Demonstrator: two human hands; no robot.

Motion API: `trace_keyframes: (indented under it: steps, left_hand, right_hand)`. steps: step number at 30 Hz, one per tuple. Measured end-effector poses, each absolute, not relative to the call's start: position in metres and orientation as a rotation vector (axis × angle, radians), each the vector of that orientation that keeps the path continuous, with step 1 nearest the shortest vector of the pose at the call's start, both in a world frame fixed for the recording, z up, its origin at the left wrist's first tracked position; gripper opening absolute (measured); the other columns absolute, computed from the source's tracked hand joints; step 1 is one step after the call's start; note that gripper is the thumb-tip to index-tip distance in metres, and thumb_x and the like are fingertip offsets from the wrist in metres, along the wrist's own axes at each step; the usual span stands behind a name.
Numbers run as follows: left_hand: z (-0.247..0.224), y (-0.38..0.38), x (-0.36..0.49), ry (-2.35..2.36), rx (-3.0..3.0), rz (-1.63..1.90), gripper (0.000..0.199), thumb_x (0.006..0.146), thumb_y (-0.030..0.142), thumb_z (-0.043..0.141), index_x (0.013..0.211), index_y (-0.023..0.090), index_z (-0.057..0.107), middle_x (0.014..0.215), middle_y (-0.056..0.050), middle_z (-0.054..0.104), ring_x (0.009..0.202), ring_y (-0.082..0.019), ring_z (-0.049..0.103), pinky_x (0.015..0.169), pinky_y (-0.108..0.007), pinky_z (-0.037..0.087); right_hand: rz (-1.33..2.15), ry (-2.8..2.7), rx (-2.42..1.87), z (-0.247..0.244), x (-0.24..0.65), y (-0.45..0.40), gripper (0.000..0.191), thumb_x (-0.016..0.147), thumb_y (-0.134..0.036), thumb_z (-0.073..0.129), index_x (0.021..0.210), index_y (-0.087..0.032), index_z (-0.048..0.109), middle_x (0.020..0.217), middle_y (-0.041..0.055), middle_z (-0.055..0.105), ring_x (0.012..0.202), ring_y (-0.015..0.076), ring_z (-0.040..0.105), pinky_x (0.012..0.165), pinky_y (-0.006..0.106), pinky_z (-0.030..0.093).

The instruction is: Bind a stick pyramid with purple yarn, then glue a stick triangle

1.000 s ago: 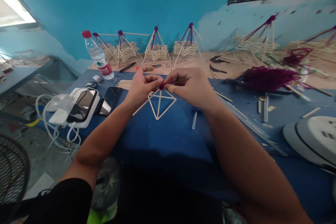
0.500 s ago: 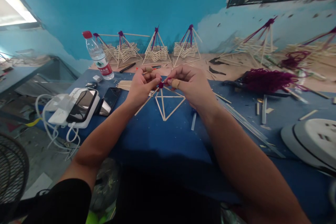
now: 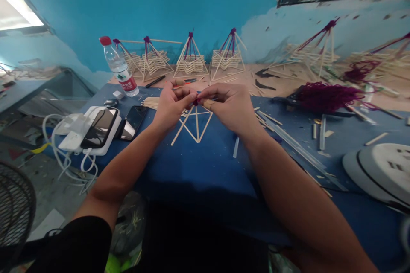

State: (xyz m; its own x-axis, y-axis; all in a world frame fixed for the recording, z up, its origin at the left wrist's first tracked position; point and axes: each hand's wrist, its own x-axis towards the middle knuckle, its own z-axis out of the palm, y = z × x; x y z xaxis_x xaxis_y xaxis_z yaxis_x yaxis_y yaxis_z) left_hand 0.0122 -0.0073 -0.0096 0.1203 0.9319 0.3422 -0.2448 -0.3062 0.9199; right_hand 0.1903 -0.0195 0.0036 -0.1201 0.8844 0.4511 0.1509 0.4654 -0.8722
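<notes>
A small pyramid frame of thin wooden sticks (image 3: pixel 197 124) stands over the blue table top, its apex wrapped in purple yarn (image 3: pixel 196 102). My left hand (image 3: pixel 171 106) pinches this apex between thumb and fingers. On the other side, my right hand (image 3: pixel 229 104) is closed with thumb and index fingertips at the yarn, almost touching the left fingertips. A tan wrap covers a finger on each hand. The yarn end between the right fingertips is mostly hidden. Behind my left hand lies a bundle of loose sticks (image 3: pixel 150 102).
Finished-looking stick pyramids (image 3: pixel 191 57) with purple tops line the wall. A water bottle (image 3: pixel 123 74), phones (image 3: pixel 133 123) and a charging strip with cables stand left. Purple yarn (image 3: pixel 329 97), clear strips (image 3: pixel 293 143) and a round power socket (image 3: pixel 381 170) lie right.
The stick frame has turned between my hands, its base shifting left. My right hand has moved slightly left, bringing its fingertips closer to the left ones at the apex.
</notes>
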Motion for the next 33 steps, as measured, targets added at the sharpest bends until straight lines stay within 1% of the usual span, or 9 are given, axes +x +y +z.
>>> trace_keyframes:
  steps: [2, 7, 13, 15, 17, 21, 28, 30, 33]
  left_hand:
    - [-0.009, -0.007, 0.012, 0.779, 1.338, 1.408, 0.055, 0.077, 0.023, 0.093, 0.108, 0.023, 0.047, 0.077, 0.008, 0.071, 0.067, -0.009, 0.066, 0.062, -0.023, 0.048]
    - [-0.006, -0.008, 0.01, 0.842, 1.279, 1.358, 0.058, 0.074, 0.021, 0.094, 0.109, 0.022, 0.048, 0.078, 0.006, 0.073, 0.062, -0.009, 0.064, 0.059, -0.023, 0.046]
    - [-0.007, -0.006, 0.007, 0.938, 1.223, 1.327, 0.065, 0.072, 0.022, 0.098, 0.112, 0.022, 0.047, 0.076, 0.004, 0.073, 0.056, -0.008, 0.06, 0.052, -0.022, 0.038]
    - [-0.007, -0.005, 0.006, 0.965, 1.221, 1.312, 0.065, 0.072, 0.022, 0.098, 0.114, 0.021, 0.048, 0.076, 0.003, 0.074, 0.054, -0.008, 0.058, 0.05, -0.022, 0.036]
    - [-0.007, -0.004, 0.006, 0.965, 1.232, 1.299, 0.064, 0.073, 0.023, 0.097, 0.114, 0.021, 0.048, 0.077, 0.002, 0.075, 0.056, -0.009, 0.061, 0.05, -0.022, 0.037]
    - [-0.006, -0.005, 0.007, 0.875, 1.301, 1.27, 0.064, 0.071, 0.021, 0.095, 0.112, 0.022, 0.046, 0.079, 0.004, 0.077, 0.063, -0.011, 0.067, 0.054, -0.023, 0.042]
    - [-0.012, -0.005, 0.01, 0.824, 1.344, 1.26, 0.065, 0.07, 0.026, 0.097, 0.107, 0.024, 0.044, 0.076, 0.006, 0.075, 0.063, -0.009, 0.065, 0.054, -0.023, 0.036]
    - [-0.014, -0.005, 0.012, 0.805, 1.351, 1.284, 0.07, 0.067, 0.03, 0.101, 0.107, 0.024, 0.043, 0.076, 0.007, 0.074, 0.064, -0.009, 0.065, 0.057, -0.024, 0.039]
    - [-0.016, -0.005, 0.014, 0.727, 1.36, 1.325, 0.077, 0.064, 0.035, 0.105, 0.11, 0.024, 0.044, 0.078, 0.007, 0.076, 0.072, -0.011, 0.072, 0.071, -0.025, 0.051]
  right_hand:
    - [0.787, -1.578, -0.93, 0.002, 0.19, -0.019, 0.007, 0.076, -0.026, 0.084, 0.08, -0.023, 0.079, 0.086, 0.004, 0.08, 0.083, 0.0207, 0.074, 0.08, 0.04, 0.064]
    - [0.887, -1.542, -0.88, -0.001, 0.189, -0.018, 0.022, 0.072, -0.027, 0.09, 0.09, -0.022, 0.079, 0.087, 0.0035, 0.08, 0.08, 0.0197, 0.075, 0.077, 0.038, 0.065]
    - [0.741, -1.622, -0.93, 0.001, 0.19, -0.018, 0.002, 0.081, -0.027, 0.083, 0.083, -0.026, 0.084, 0.091, 0.0045, 0.082, 0.088, 0.0235, 0.077, 0.085, 0.043, 0.064]
    - [0.65, -1.642, -0.951, 0.001, 0.191, -0.018, 0.004, 0.083, -0.026, 0.081, 0.08, -0.029, 0.083, 0.091, 0.0041, 0.082, 0.091, 0.0242, 0.076, 0.088, 0.043, 0.064]
    - [0.61, -1.654, -0.974, 0.001, 0.191, -0.018, 0.006, 0.084, -0.025, 0.079, 0.08, -0.028, 0.082, 0.089, 0.0042, 0.081, 0.09, 0.0242, 0.075, 0.086, 0.043, 0.063]
    - [0.679, -1.634, -0.964, 0.0, 0.189, -0.018, 0.004, 0.085, -0.023, 0.077, 0.081, -0.025, 0.077, 0.085, 0.004, 0.077, 0.081, 0.0211, 0.071, 0.079, 0.04, 0.059]
    - [0.709, -1.615, -0.942, -0.004, 0.185, -0.018, 0.006, 0.086, -0.022, 0.07, 0.08, -0.024, 0.069, 0.082, 0.0022, 0.071, 0.076, 0.018, 0.065, 0.074, 0.037, 0.053]
    - [0.684, -1.623, -0.944, -0.004, 0.184, -0.019, 0.006, 0.085, -0.02, 0.069, 0.08, -0.023, 0.068, 0.083, 0.0023, 0.07, 0.078, 0.0183, 0.064, 0.075, 0.037, 0.052]
    - [0.636, -1.631, -0.955, -0.002, 0.185, -0.02, 0.005, 0.085, -0.021, 0.068, 0.08, -0.023, 0.069, 0.084, 0.0025, 0.07, 0.081, 0.0186, 0.064, 0.076, 0.037, 0.052]
